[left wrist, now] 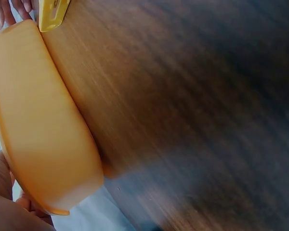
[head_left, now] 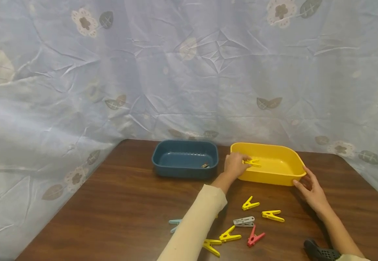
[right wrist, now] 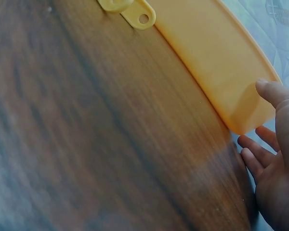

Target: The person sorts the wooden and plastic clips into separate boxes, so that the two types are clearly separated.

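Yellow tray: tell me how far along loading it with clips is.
Done: apparently little; the blue tray holds a small item, too small to identify.
In hand: a yellow clip is inside the yellow tray at the left hand; whether gripped, I can't tell. The right hand touches the tray's near right corner.
Left: yellow, grey, red and light-blue clips on the table.

Beyond the right hand I see a creased, pale blue-grey cloth hanging, printed with flowers and leaves. Below that hand, I have a dark brown, wood-grained worktop.
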`<state>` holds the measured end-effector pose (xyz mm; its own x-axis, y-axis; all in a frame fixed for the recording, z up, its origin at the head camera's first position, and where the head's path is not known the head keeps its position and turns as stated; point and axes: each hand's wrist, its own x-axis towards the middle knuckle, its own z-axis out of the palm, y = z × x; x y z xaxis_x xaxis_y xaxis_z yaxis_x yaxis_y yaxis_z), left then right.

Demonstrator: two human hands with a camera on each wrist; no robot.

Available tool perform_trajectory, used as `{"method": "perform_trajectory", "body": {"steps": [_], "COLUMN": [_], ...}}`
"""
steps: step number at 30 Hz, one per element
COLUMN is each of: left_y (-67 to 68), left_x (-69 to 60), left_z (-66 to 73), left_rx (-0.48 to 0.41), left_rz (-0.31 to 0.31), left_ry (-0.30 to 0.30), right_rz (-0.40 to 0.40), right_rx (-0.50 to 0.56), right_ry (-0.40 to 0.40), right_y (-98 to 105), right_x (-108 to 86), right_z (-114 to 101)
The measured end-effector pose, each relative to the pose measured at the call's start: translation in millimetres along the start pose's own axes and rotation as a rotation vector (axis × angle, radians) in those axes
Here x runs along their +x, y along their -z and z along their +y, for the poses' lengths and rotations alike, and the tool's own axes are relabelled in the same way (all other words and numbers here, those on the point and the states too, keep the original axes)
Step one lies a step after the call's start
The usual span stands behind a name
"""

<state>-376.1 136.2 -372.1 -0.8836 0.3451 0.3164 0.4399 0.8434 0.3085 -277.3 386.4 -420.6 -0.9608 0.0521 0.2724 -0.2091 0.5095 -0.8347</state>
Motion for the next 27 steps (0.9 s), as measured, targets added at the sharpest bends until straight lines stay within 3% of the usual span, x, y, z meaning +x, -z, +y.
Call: {"method": "perform_trajectory", "body": {"steps": [27], "left_y": [-3.6], "left_x": [-1.4], "left_z": [1.9], "left_rx": [-0.003], "left_rz": [0.026], "left_ry": [0.040], "right_rz": [-0.009], "right_rx": [0.002], "right_ry": [-0.005], "right_y": [0.5], "right_x": [-1.2], "right_z": [-2.8]}}
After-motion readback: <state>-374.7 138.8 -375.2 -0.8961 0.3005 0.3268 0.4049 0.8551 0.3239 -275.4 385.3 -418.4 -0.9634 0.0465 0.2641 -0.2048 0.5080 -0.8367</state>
